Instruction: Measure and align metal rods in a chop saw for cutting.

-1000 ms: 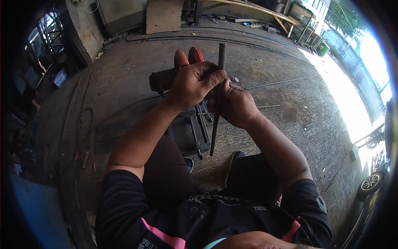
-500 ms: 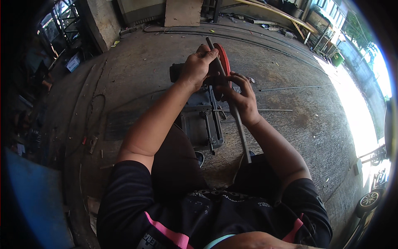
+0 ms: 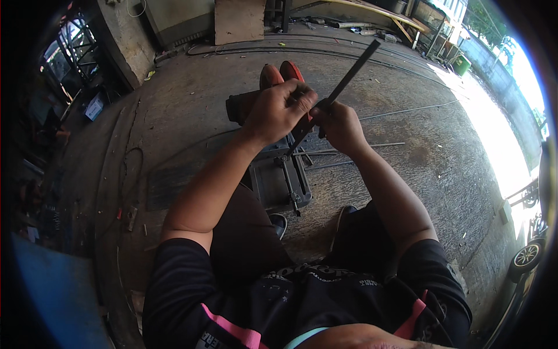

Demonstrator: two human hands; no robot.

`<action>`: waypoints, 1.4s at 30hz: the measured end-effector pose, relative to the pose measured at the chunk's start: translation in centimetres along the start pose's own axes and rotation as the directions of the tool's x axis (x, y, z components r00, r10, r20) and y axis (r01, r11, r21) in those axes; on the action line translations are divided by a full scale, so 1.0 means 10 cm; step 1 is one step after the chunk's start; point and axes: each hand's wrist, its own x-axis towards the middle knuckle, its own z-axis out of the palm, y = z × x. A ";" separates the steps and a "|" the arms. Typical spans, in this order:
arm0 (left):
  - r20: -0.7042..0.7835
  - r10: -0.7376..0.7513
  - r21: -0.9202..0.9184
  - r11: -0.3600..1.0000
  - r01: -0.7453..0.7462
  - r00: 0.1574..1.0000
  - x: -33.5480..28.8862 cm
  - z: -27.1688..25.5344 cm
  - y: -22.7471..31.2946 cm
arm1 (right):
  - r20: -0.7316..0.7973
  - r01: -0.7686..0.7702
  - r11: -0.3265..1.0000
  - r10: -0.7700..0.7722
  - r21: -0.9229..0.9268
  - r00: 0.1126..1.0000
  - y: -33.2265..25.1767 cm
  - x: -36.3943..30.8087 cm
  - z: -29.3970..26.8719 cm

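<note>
My right hand (image 3: pixel 343 129) grips a straight, dark metal bar (image 3: pixel 356 68). The bar slants, its upper end pointing away to the right and its lower end over the base of a cut-off saw. Beside it, my left hand (image 3: pixel 280 111) is closed, fingertips curled close to the right thumb; whatever it holds, if anything, is hidden. Below both hands stands the cut-off saw (image 3: pixel 268 181), with a grey base, a clamp screw (image 3: pixel 289 183) and red rounded parts (image 3: pixel 290 71) at its far end. My hands cover part of the saw.
Thin metal rods (image 3: pixel 381 145) lie on the concrete floor (image 3: pixel 418 180) right of the saw. A cable (image 3: pixel 138 160) curls at the left. A blue panel (image 3: pixel 49 285) is near left, and a wheel (image 3: pixel 528 255) shows at the right. Long bars (image 3: pixel 325 48) lie across the back.
The bar has swung from leaning left at its top to leaning right. My left hand has moved off the bar's upper part and slightly down; my right hand still holds it.
</note>
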 end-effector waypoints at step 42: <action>-0.583 -0.078 0.176 0.960 0.219 0.809 0.52 -0.15 -1.26 | 0.303 -0.671 0.731 0.616 0.124 0.727 2.77 0.53 -0.24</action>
